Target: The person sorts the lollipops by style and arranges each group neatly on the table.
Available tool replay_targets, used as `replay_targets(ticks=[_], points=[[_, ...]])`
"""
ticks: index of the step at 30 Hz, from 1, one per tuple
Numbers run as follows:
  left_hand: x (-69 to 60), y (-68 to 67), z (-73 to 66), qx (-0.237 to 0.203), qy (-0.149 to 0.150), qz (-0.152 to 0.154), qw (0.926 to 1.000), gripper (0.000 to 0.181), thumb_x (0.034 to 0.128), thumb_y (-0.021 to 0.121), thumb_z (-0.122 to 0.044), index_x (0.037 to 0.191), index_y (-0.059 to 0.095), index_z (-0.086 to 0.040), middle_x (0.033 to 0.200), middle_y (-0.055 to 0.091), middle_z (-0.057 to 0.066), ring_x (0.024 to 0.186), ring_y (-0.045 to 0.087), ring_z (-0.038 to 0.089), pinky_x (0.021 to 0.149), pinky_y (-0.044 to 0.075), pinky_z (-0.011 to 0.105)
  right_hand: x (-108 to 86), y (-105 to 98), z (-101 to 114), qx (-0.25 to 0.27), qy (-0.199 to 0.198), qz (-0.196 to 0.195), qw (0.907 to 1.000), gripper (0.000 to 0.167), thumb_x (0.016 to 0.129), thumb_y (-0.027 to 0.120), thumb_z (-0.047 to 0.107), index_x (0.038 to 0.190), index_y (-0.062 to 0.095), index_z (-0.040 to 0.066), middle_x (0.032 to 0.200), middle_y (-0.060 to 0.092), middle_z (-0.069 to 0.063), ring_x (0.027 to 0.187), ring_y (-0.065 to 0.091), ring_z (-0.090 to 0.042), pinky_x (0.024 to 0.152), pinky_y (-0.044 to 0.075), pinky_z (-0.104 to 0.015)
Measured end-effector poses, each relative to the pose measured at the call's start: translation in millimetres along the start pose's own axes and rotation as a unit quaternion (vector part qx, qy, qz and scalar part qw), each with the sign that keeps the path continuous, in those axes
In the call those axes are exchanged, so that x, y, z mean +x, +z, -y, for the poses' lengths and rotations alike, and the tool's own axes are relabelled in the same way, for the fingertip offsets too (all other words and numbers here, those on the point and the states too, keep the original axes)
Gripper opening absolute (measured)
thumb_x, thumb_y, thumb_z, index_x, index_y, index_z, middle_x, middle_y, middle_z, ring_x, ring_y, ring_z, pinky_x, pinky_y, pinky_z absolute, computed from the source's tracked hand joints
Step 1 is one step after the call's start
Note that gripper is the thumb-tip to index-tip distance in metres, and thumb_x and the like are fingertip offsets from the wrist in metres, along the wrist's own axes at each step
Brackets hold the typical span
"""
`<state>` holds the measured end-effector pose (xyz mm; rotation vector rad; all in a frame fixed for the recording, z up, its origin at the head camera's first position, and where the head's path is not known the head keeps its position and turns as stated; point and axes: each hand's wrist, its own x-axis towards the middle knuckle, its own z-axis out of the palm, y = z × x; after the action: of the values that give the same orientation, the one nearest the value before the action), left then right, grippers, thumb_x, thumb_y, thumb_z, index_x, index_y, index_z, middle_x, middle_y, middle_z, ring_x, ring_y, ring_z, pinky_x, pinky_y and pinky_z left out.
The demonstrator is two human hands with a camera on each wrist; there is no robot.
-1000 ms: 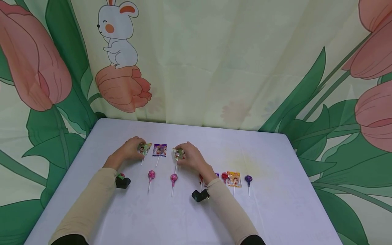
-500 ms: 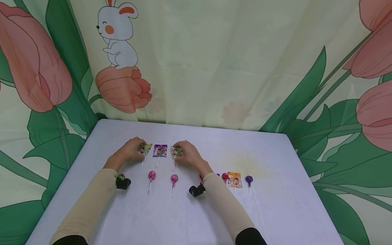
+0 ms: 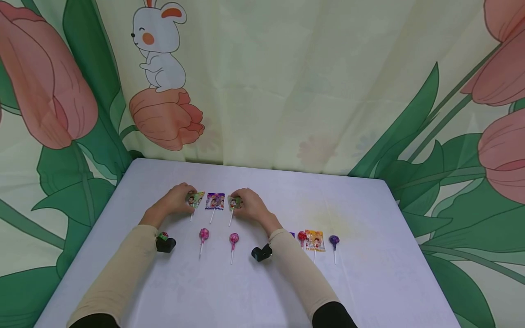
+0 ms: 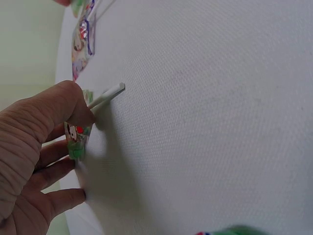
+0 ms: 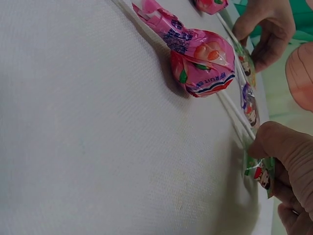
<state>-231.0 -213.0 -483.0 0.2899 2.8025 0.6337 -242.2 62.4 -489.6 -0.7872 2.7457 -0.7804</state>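
My left hand pinches a flat green-and-yellow wrapped lollipop at the far left of the white table; its stick points toward me. My right hand holds another flat lollipop in a green wrapper between thumb and fingers, low at the cloth. In the right wrist view, the thumb covers part of that green wrapper. Between the two hands lies a flat purple-wrapped lollipop, stick toward me, touched by neither hand.
Nearer me lie two round pink lollipops. A red-and-green round one is mostly hidden by the left wrist camera. To the right lie a red lollipop, an orange flat one and a round purple one. The right sleeve hides others.
My right hand has shifted slightly left with the green lollipop, bringing it closer to the purple one, in line with the others. The left hand stays where it was.
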Motion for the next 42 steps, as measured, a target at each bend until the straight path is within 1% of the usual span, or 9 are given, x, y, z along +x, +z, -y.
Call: replay_targets(ticks=[2,5,9,18,25,28,34,42], points=[[0.3,-0.3,-0.6,-0.001,-0.003,0.002,1.0,0.062,0.0792,0.087,-0.018,0.13,0.06,0.006,0.127,0.057,0.026,0.116,0.055,0.041,0.107,0.044,0.058,-0.4,-0.1,-0.3,-0.001,-0.002,-0.001,1.0,0.052,0.084,0.081,0.013,0.132,0.065,0.004,0.132,0.066,-0.011,0.127,0.058,-0.027,0.115,0.041,-0.039],[0.5,-0.2,-1.0,0.0,-0.004,0.003,1.0,0.062,0.0793,0.087,-0.018,0.13,0.06,0.006,0.127,0.057,0.026,0.117,0.055,0.041,0.107,0.044,0.058,-0.5,-0.2,-1.0,-0.006,-0.007,-0.001,1.0,0.052,0.084,0.08,0.013,0.133,0.064,0.003,0.132,0.066,-0.012,0.127,0.058,-0.027,0.114,0.042,-0.039],[0.8,0.3,-0.4,0.001,0.0,0.0,1.0,0.062,0.0792,0.087,-0.017,0.13,0.06,0.006,0.127,0.058,0.026,0.117,0.055,0.041,0.107,0.044,0.057,-0.9,0.1,-1.6,-0.01,-0.007,0.0,0.9999,0.053,0.084,0.08,0.013,0.134,0.064,0.003,0.134,0.065,-0.012,0.129,0.056,-0.028,0.115,0.041,-0.039],[0.6,2.4,0.6,-0.001,0.002,-0.004,1.0,0.061,0.0788,0.087,-0.017,0.129,0.06,0.007,0.125,0.058,0.026,0.115,0.056,0.041,0.106,0.045,0.057,-4.1,-0.4,-2.0,-0.004,0.007,0.012,0.9999,0.056,0.085,0.079,0.013,0.137,0.062,0.004,0.135,0.063,-0.013,0.129,0.055,-0.027,0.114,0.042,-0.039],[1.0,2.8,-0.1,0.001,-0.002,-0.006,1.0,0.061,0.0789,0.086,-0.017,0.129,0.061,0.006,0.125,0.059,0.025,0.114,0.056,0.04,0.106,0.046,0.056,-4.5,-2.9,-3.9,-0.012,-0.005,0.018,0.9998,0.059,0.085,0.08,0.017,0.14,0.06,0.005,0.137,0.062,-0.012,0.13,0.054,-0.027,0.115,0.041,-0.039],[1.0,2.3,-0.9,0.001,-0.003,-0.006,1.0,0.061,0.0784,0.087,-0.016,0.129,0.061,0.006,0.124,0.059,0.025,0.113,0.057,0.039,0.106,0.046,0.056,-4.6,-3.3,-4.4,-0.013,-0.01,0.015,0.9998,0.059,0.085,0.08,0.016,0.139,0.06,0.003,0.137,0.062,-0.013,0.13,0.055,-0.028,0.115,0.041,-0.039],[2.0,2.6,-0.2,0.001,-0.005,-0.004,1.0,0.061,0.0791,0.087,-0.017,0.129,0.061,0.006,0.125,0.059,0.025,0.114,0.056,0.039,0.106,0.046,0.056,-5.6,-2.4,-3.9,-0.008,-0.004,0.014,0.9999,0.058,0.085,0.079,0.015,0.138,0.061,0.002,0.136,0.062,-0.014,0.128,0.055,-0.029,0.114,0.042,-0.04],[0.7,1.9,-0.4,-0.001,-0.004,-0.004,1.0,0.061,0.0795,0.087,-0.017,0.13,0.06,0.006,0.125,0.058,0.025,0.115,0.056,0.04,0.107,0.045,0.057,-6.6,1.1,-4.2,-0.022,-0.011,0.01,0.9996,0.058,0.085,0.078,0.015,0.14,0.06,0.003,0.138,0.061,-0.014,0.131,0.054,-0.029,0.115,0.041,-0.041]])
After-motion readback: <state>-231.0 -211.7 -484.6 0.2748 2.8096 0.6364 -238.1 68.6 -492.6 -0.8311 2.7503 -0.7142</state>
